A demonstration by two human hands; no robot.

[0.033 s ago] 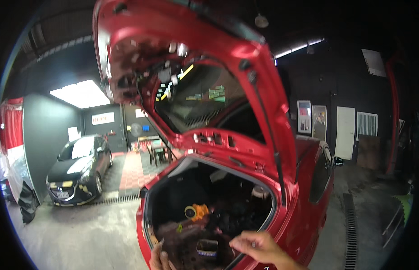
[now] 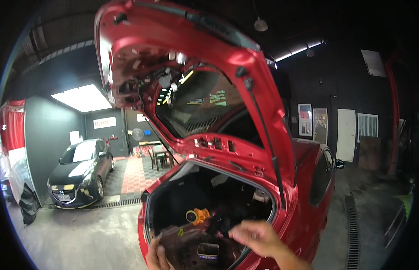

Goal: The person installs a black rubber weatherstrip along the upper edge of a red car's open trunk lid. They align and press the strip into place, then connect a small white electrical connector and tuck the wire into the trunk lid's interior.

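I face the back of a red car (image 2: 315, 225) with its tailgate (image 2: 200, 144) raised. My left hand (image 2: 158, 257) is low at the left of the boot opening, only partly in view, its fingers bent and drawn together. Over the right side of the opening, my right hand (image 2: 257, 238) has its fingers pressed together, pointing left. What either hand pinches, if anything, is too small to make out. Between them, apart from both, a small open rectangular tin (image 2: 208, 251) sits in the boot. Farther in lies a bright orange thing (image 2: 201, 216) beside a yellow-rimmed dark disc (image 2: 191, 217).
Two gas struts (image 2: 266, 130) flank the raised tailgate. A dark car (image 2: 79, 173) is parked at the left, near a table with chairs (image 2: 159, 155). Floor drain grates (image 2: 352, 231) run along the right. A white door (image 2: 346, 135) stands in the far wall.
The view has shifted slightly. My right hand sits a little higher and its fingers look straighter; my left hand has moved slightly left. The tin and the orange thing stay in the boot.
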